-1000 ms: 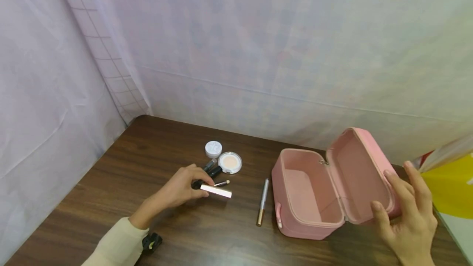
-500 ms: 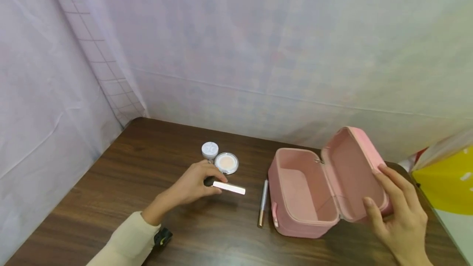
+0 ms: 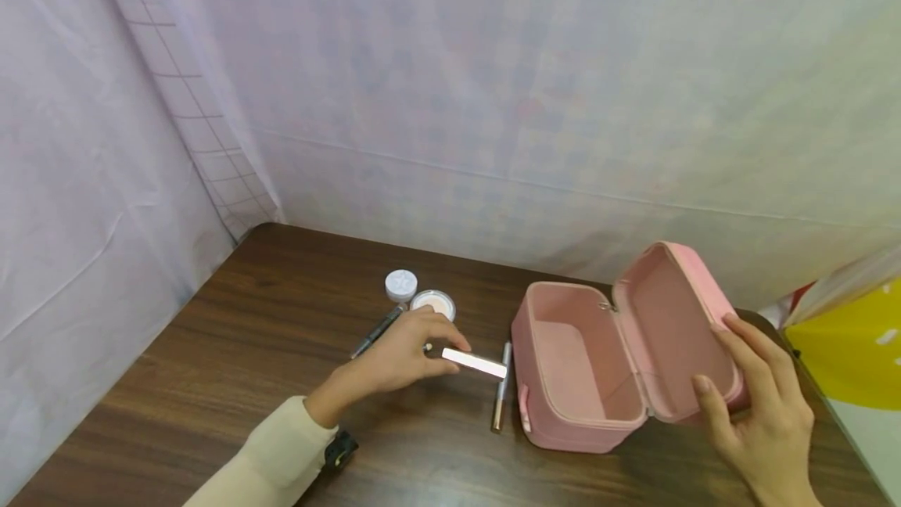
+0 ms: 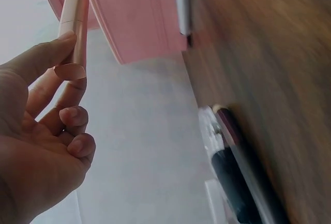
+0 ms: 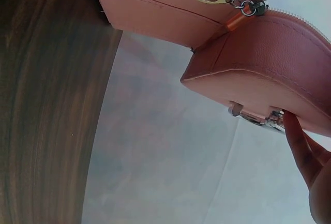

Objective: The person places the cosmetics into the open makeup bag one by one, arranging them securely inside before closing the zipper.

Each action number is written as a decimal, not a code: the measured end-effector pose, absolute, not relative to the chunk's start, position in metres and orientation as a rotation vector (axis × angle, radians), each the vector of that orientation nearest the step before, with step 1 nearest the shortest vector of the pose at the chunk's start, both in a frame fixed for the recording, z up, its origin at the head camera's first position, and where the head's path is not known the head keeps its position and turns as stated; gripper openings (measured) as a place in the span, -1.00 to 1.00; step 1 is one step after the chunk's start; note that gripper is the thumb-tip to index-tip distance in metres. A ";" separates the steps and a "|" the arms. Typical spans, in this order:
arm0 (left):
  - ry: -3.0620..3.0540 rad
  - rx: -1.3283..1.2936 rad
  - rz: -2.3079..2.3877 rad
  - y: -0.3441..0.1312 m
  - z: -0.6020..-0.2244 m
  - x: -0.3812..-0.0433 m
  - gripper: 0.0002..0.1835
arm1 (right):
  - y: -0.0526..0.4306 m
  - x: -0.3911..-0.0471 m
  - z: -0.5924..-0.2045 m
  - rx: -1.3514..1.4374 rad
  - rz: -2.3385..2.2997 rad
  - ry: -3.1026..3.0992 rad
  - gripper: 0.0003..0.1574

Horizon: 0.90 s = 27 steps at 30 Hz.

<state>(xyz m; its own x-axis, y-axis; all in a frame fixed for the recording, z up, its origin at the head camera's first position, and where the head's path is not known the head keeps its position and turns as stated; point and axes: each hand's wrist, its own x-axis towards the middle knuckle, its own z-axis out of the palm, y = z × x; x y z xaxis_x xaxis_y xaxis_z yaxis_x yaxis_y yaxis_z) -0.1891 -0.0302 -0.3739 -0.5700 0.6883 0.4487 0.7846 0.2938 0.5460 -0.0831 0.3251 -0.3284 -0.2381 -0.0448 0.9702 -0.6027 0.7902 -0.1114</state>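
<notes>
My left hand pinches a shiny gold-pink lipstick tube between thumb and fingers, held over the table just left of the pink makeup case. In the left wrist view the tube points toward the case, and the other fingers curl loosely below. The case stands unzipped, its lid tipped back to the right. My right hand holds that lid by its outer edge, thumb on the near side. The right wrist view has fingers at the lid's metal handle fitting.
A silver-and-gold pen-like tube lies close along the case's left side. Behind my left hand are a white round jar, a clear-rimmed powder compact and a dark pencil-like stick. A yellow item is at the far right.
My left hand has carried the lipstick tube rightward, away from the other cosmetics and close to the case. My right hand stays at the lid.
</notes>
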 end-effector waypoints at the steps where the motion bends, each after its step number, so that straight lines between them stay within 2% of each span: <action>1: -2.415 -1.389 -1.146 -0.028 -0.372 -0.189 -0.74 | 0.325 -0.083 -0.329 0.506 0.564 -1.753 -0.29; 27: -2.292 -1.375 -1.280 0.025 -0.363 -0.182 -0.73 | 0.327 -0.086 -0.333 0.503 0.539 -1.796 -0.25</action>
